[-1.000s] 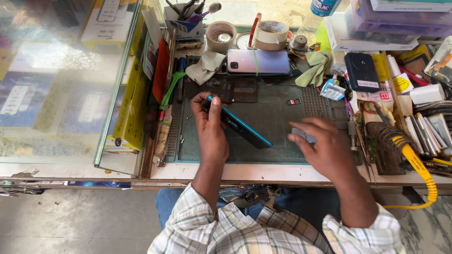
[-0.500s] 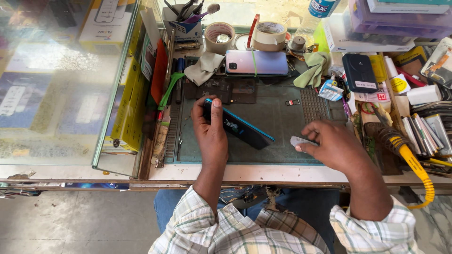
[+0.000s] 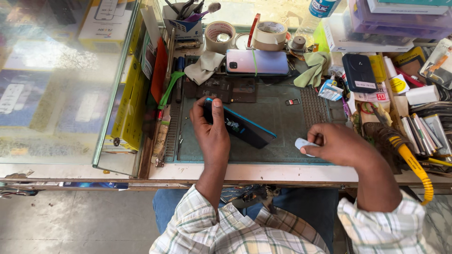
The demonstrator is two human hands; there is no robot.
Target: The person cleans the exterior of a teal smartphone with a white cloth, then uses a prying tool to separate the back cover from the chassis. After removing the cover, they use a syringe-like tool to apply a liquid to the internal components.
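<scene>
Left hand (image 3: pixel 213 133) holds a dark phone (image 3: pixel 242 128) with a blue edge, tilted on its side on the green work mat (image 3: pixel 278 113). Thumb lies over the phone's upper end, fingers wrapped behind it. The phone sits mid-mat, lower end touching the mat just left of the right hand.

Right hand (image 3: pixel 340 146) is near the mat's front-right corner, fingertips pressed together, pinching a small white piece (image 3: pixel 303 145). Can't tell what the piece is.

Further back on the mat: a purple phone (image 3: pixel 257 62) lying flat with a green band around it, a grey cloth (image 3: pixel 204 67) to its left, a green cloth (image 3: pixel 316 67) to its right. Two tape rolls (image 3: pixel 220 35) stand behind them. A small metal part (image 3: pixel 292 101) lies alone on the mat, well apart from both hands. A black phone (image 3: pixel 359 72) lies in the clutter to the right; a yellow hose (image 3: pixel 416 169) runs along the bench edge by the right forearm. Glass counter (image 3: pixel 61 94) on the left.
</scene>
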